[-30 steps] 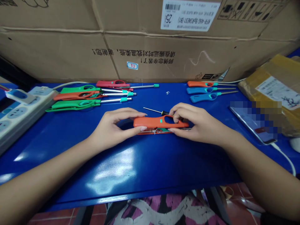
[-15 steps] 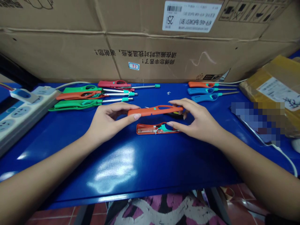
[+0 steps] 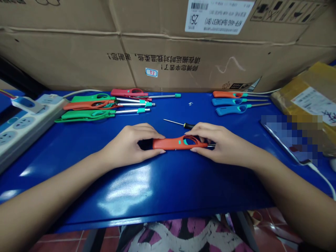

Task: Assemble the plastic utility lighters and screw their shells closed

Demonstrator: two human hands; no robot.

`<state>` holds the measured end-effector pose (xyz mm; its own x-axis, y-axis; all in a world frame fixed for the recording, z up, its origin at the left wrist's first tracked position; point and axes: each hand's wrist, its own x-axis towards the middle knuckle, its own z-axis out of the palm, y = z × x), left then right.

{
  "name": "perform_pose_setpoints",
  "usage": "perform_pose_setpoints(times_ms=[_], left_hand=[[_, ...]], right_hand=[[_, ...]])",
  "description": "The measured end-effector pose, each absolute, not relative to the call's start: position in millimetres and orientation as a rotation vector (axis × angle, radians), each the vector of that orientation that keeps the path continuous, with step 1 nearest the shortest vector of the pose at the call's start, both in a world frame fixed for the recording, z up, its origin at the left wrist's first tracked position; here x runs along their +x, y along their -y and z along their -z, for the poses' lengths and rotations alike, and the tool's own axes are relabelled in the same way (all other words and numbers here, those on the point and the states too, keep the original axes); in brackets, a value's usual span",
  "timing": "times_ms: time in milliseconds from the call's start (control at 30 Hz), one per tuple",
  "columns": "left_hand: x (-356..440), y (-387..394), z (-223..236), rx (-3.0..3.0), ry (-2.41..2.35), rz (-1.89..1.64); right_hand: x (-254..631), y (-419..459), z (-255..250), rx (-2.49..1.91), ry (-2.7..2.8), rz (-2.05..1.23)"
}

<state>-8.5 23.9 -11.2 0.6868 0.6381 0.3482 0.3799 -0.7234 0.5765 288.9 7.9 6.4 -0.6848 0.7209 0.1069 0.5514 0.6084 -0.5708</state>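
Observation:
An orange stick-lighter body [image 3: 173, 143] with a teal trigger lies on the blue table [image 3: 147, 189] between both hands. My left hand [image 3: 131, 145] pinches its left end with thumb and fingers. My right hand [image 3: 217, 143] grips its right end, fingers curled over the trigger opening. A thin metal rod pokes out to the right under that hand. A small black-handled screwdriver [image 3: 181, 123] lies just behind the lighter.
Several green, orange and red stick lighters [image 3: 105, 105] lie at the back left, three more [image 3: 236, 102] at the back right. A white power strip [image 3: 18, 126] sits far left. A big cardboard box [image 3: 168, 45] walls the back; a yellow parcel [image 3: 309, 94] and a phone [image 3: 288, 140] are at right.
The orange cover half was lifted off the lower half half a second ago; now it is pressed back down on it, both hands lower and closer to me.

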Motion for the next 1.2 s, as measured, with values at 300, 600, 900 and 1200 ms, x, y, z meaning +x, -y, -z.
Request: perform_pose_setpoints(times_ms=[300, 600, 900, 1200], left_hand=[[-6, -20, 12, 2.478, -0.877, -0.657], [-4, -20, 19, 2.436, -0.905, -0.647], [1, -9, 15, 2.786, -0.973, -0.512], [-2, -14, 17, 2.915, -0.79, -0.566]], right_hand=[[291, -8, -1, -1.128, 2.572, -0.674], [292, -11, 2, -1.144, 2.539, -0.73], [284, -6, 3, -1.192, 2.627, -0.48], [288, -9, 3, -0.943, 2.744, -0.236]])
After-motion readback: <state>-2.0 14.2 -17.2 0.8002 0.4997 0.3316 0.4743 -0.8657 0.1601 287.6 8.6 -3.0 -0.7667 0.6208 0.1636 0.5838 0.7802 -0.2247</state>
